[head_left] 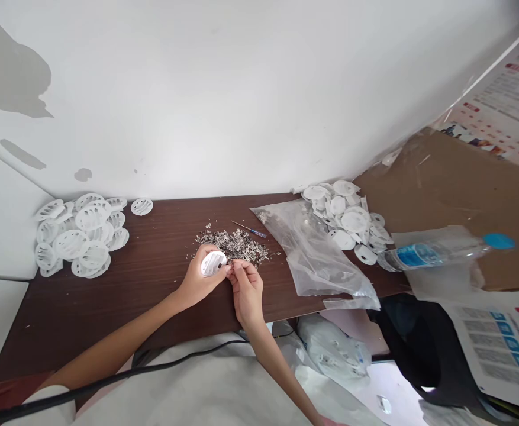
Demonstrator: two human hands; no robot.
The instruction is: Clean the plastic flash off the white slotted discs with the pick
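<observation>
The left hand (198,279) was curled around a round white disc (213,263), gripping it by the rim just above the near middle of the bench (121,296). The right hand (247,291) was closed at the fingertips, pinching at the disc's right edge; what lay between thumb and forefinger was too small to tell. Both hands touched at the disc.

Directly behind the hands lay a heap of grey-white trimmings (238,244), with a thin blue-handled tool (251,230) lying flat just beyond it.

A pile of slotted white discs (79,238) sat at the far left end of the bench against the wall, one loose slotted disc (142,206) just beside it. A second pile of plain white discs (347,214) lay at the right, partly on a crumpled clear bag (319,260). A plastic bottle (437,253) with a blue cap lay on its side near that pile, resting against a sheet of cardboard (458,183).
</observation>
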